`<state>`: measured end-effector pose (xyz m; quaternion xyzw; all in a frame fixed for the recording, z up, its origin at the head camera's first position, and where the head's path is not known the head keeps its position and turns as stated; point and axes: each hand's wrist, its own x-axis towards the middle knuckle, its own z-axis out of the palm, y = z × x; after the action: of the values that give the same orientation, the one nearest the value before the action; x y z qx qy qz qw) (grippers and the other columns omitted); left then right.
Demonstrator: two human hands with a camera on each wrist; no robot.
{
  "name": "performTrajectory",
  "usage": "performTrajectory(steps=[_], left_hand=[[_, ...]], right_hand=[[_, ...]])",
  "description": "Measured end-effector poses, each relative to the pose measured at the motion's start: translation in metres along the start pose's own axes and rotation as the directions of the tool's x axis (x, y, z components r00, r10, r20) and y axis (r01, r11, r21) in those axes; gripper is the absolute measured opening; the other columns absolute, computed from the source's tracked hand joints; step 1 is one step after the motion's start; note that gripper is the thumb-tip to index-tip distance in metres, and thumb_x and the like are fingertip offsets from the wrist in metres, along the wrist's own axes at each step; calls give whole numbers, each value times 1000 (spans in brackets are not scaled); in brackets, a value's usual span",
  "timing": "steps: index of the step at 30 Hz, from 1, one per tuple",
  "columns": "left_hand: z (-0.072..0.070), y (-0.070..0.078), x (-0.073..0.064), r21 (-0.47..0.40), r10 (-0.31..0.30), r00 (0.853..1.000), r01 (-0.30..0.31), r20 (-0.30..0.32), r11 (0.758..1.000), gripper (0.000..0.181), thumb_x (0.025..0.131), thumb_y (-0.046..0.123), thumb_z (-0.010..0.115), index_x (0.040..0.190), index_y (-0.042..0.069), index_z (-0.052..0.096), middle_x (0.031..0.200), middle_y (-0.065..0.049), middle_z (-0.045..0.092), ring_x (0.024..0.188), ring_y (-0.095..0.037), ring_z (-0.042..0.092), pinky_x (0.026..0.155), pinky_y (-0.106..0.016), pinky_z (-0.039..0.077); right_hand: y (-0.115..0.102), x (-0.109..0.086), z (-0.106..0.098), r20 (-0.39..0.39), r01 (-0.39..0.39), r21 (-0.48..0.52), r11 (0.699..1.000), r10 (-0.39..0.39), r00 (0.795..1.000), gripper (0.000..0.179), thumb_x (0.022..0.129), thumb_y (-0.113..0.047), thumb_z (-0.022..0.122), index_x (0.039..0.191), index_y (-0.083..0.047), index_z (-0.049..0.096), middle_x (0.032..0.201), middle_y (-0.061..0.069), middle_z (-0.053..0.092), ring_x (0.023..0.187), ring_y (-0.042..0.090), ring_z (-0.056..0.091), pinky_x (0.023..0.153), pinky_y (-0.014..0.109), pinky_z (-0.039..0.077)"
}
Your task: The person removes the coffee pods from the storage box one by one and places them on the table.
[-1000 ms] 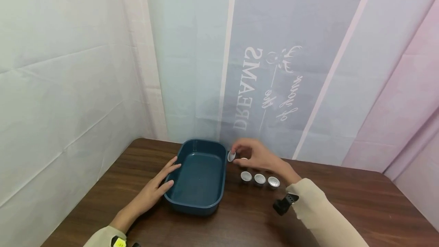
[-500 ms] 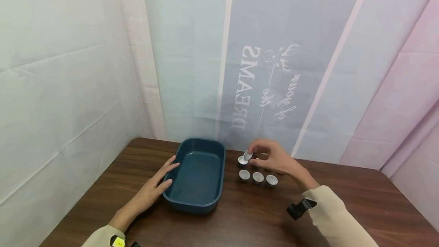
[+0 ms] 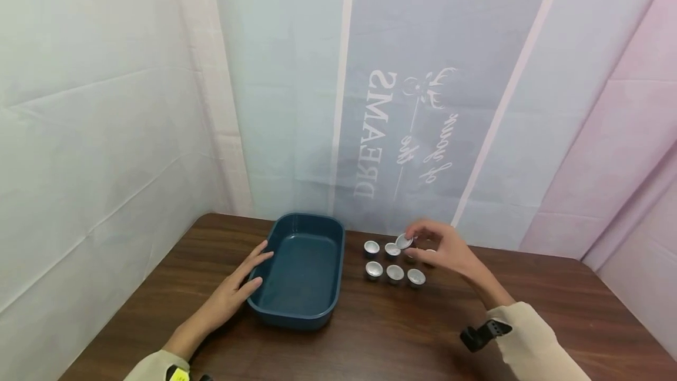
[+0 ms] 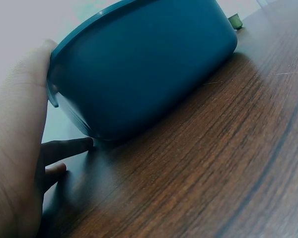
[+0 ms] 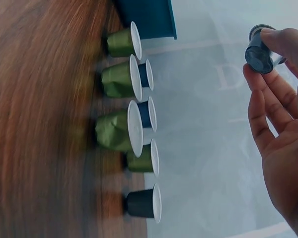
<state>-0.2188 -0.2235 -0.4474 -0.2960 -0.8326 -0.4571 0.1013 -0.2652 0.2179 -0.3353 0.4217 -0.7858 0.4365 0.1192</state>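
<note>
My right hand (image 3: pixel 441 249) pinches a dark blue-grey coffee capsule (image 5: pixel 260 53) between thumb and fingers, its pale lid tilted up in the head view. It is held over the back row of capsules on the table. Three green capsules (image 5: pixel 120 81) stand lid-up in the front row. Behind them are two blue capsules (image 5: pixel 145 113), another green one and a black capsule (image 5: pixel 140 204). My left hand (image 3: pixel 233 284) rests on the left rim of a dark teal bin (image 3: pixel 288 312), fingers fairly straight. In the left wrist view, fingertips touch the table beside the bin's wall.
The bin stands left of the capsules on a dark wooden table (image 3: pixel 370 346). A printed cloth backdrop (image 3: pixel 285 104) hangs right behind the table's far edge. Another cloth (image 3: pixel 100 163) closes off the left side.
My right hand has moved right with a capsule, from beside the bin's rim to over the back row. Capsules it had covered now show. My left hand stays on the bin.
</note>
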Motion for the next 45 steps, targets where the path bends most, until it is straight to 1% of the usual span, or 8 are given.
performTrajectory(steps=[7, 12, 17, 24, 29, 35, 42, 45], left_hand=[[0, 2, 0, 13, 0, 1000, 0, -1, 1000, 49, 100, 5, 45, 147, 13, 36, 159, -4, 15, 141, -36, 17, 98, -68, 23], [0, 4, -1, 27, 1, 1000, 0, -3, 1000, 49, 100, 4, 45, 147, 12, 36, 159, -4, 14, 141, -37, 17, 97, -67, 25], [0, 3, -1, -2, 10, 1000, -10, -2, 1000, 49, 100, 4, 44, 148, 10, 35, 159, -7, 14, 140, -41, 16, 96, -70, 23], [0, 2, -1, -39, 27, 1000, -27, 4, 999, 51, 99, 1, 43, 149, 10, 33, 159, -9, 11, 139, -43, 13, 95, -72, 22], [0, 2, -1, -35, 36, 999, -36, 2, 999, 52, 99, 0, 42, 149, 11, 33, 159, -8, 12, 140, -41, 14, 95, -73, 22], [-1, 1, 0, -32, 38, 999, -38, 4, 999, 51, 99, 0, 42, 148, 8, 33, 159, -8, 12, 141, -38, 14, 94, -73, 22], [-1, 2, -1, -42, 34, 999, -34, 8, 999, 51, 99, -1, 42, 148, 7, 33, 159, -11, 11, 141, -37, 13, 94, -74, 22], [0, 2, 0, -43, 31, 999, -31, 8, 999, 51, 99, 0, 42, 148, 7, 33, 159, -10, 11, 141, -37, 13, 94, -74, 21]], right_hand=[[10, -23, -8, -50, -27, 7, 1000, 28, 998, 27, 73, 13, 75, 94, 1, 63, 100, 17, 64, 85, 20, 63, 72, 30, 52], [28, -44, -13, -99, -59, 35, 998, 62, 993, 29, 74, 10, 76, 95, -6, 64, 102, 13, 65, 88, 16, 64, 73, 30, 53], [41, -65, -18, -150, -64, 64, 996, 73, 986, 29, 75, 10, 75, 98, -2, 64, 99, 16, 64, 88, 17, 65, 74, 26, 53], [54, -90, -18, -195, -202, 106, 974, 219, 956, 29, 77, 3, 77, 102, -3, 63, 102, 15, 64, 86, 18, 66, 72, 26, 53], [61, -99, -15, -199, -219, 129, 967, 242, 950, 28, 78, 2, 77, 101, -3, 62, 104, 16, 62, 87, 19, 66, 72, 30, 54], [71, -104, -11, -185, -201, 139, 970, 225, 957, 29, 77, 3, 77, 102, -2, 62, 103, 17, 62, 91, 18, 66, 78, 30, 53], [81, -111, -2, -148, -246, 129, 961, 264, 953, 28, 79, 0, 76, 103, -4, 62, 102, 14, 64, 94, 18, 66, 80, 27, 52], [83, -114, 1, -141, -257, 122, 959, 273, 952, 28, 79, -1, 77, 103, -5, 63, 101, 13, 65, 95, 18, 65, 80, 25, 51]])
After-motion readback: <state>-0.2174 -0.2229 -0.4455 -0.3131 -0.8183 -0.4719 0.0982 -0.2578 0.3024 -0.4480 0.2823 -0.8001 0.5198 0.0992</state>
